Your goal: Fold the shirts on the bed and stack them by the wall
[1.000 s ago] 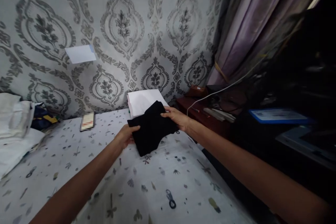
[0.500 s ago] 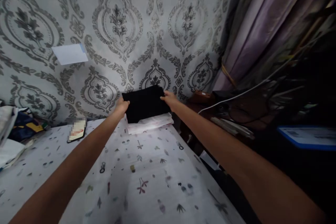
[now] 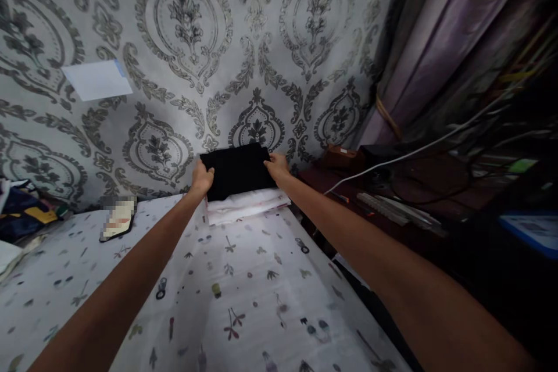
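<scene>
"What does the head view show?"

"A left hand [image 3: 201, 177] and a right hand [image 3: 277, 167] hold opposite sides of a folded black cloth [image 3: 239, 171], on top of a white cloth stack [image 3: 248, 206] at the wall [image 3: 257, 58]."

"How firm is the hold?"

"Each hand is nearly closed, the black cloth's edge pinched between thumb and fingers. The fingers beneath are hidden (so how hard they press, I cannot tell)."

"And the risk?"

"Slippage, in my judgement. The white stack's near edge looks loose and uneven, so a push toward the wall could ruck its layers or skew the black cloth. Letting go one side first could drag a corner askew, and fingers caught underneath could lift the white layers as they leave."

"Anything beside it?"

"Right of the white stack, past the edge of the bed [image 3: 235, 256], stands a dark red table [image 3: 349, 192]. A sideways shove could tip the pile toward that edge. Well left of the stack lies a flat, black-edged item [image 3: 120, 218], out of harm's way."
</scene>
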A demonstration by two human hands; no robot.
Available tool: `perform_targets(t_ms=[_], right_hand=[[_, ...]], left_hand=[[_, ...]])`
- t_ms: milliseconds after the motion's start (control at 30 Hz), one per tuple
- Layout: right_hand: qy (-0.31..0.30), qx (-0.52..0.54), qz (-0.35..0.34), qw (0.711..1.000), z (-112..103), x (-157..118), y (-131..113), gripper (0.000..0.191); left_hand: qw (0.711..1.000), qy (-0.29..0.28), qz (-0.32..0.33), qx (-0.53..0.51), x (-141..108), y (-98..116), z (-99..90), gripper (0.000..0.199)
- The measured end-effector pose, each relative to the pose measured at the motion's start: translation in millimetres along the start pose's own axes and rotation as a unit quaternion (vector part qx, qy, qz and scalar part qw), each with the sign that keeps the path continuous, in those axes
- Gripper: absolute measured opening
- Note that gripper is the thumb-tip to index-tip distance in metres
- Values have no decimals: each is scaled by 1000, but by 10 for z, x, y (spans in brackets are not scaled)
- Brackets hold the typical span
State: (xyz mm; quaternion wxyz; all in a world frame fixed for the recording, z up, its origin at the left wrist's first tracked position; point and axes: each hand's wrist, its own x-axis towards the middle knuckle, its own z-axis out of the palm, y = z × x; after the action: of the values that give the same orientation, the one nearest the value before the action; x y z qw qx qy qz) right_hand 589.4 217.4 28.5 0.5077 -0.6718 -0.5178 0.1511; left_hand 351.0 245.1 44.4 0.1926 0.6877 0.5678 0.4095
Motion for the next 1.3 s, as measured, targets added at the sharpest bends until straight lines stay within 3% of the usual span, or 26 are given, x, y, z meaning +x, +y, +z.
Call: perform_targets(t_ms=[100, 167, 233, 267, 333, 400, 533, 667, 900, 1000, 1100, 1200, 1300], right_hand=[[60, -52, -37, 996, 0, -162, -147, 50], [51, -105, -150, 982, 56, -256, -250, 47], [-9, -159, -230, 960, 159, -290, -310, 43], [-44, -177, -227, 957, 219, -280, -316, 43], [-91, -199, -169, 961, 329, -222, -290, 45], [-107, -210, -123, 964, 402, -150, -240, 49], [-106, -257, -140, 950, 426, -91, -200, 52], [-110, -287, -158, 938, 384, -163, -248, 51], [-101, -352, -195, 910, 454, -154, -309, 54], [-84, -357, -188, 911, 430, -267, -459, 52], [-25, -332, -206, 920, 343, -537, -539, 47], [-16, -291, -286, 913, 190, -935, -438, 43], [-49, -253, -349, 901, -7, -1370, -236, 40]], left_hand=[[995, 49, 18, 87, -174, 150, -26, 64], [973, 58, 129, 181, -275, 241, -1, 64], [941, 5, 222, 255, -311, 287, 71, 58], [934, -39, 230, 271, -300, 288, 119, 56], [933, -115, 194, 280, -232, 254, 212, 57], [936, -148, 165, 272, -145, 198, 275, 60], [941, -160, 161, 250, -81, 143, 285, 62], [944, -162, 163, 239, -189, 236, 202, 61], [918, -169, 159, 321, -422, 243, 27, 63], [907, -176, 189, 331, -782, 105, -254, 64], [896, -179, 183, 363, -1143, -194, -801, 60], [901, -136, 103, 400, -1319, -604, -1636, 53], [898, -36, 12, 438, -1359, -999, -2615, 52]])
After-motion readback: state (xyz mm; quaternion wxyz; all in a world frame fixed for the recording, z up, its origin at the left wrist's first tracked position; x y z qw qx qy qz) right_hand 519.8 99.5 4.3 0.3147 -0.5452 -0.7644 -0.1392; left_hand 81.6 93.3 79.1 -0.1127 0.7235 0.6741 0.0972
